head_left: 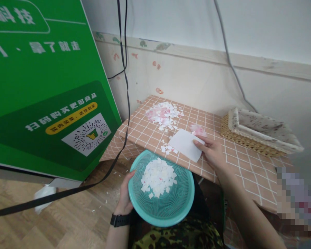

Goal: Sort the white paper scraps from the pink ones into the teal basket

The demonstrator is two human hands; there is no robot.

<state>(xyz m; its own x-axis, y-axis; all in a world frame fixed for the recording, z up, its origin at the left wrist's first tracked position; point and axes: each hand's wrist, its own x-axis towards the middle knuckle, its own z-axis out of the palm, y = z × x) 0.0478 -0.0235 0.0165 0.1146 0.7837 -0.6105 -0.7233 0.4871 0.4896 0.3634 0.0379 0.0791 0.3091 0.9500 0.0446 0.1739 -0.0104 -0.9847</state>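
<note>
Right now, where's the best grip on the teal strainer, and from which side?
Likely the teal strainer rim, from the person's left, where the left hand holds it: round, slim edge, clear of the paper scraps inside; the table edge crowds the far side.

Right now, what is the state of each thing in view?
Green colander: partly filled with paper scraps
White card: unfolded
Table: covered, strewn with loose scraps
Wicker basket: upright, lined
Black watch: strapped on
Left hand: gripping colander's rim
Right hand: pinching white card
</note>
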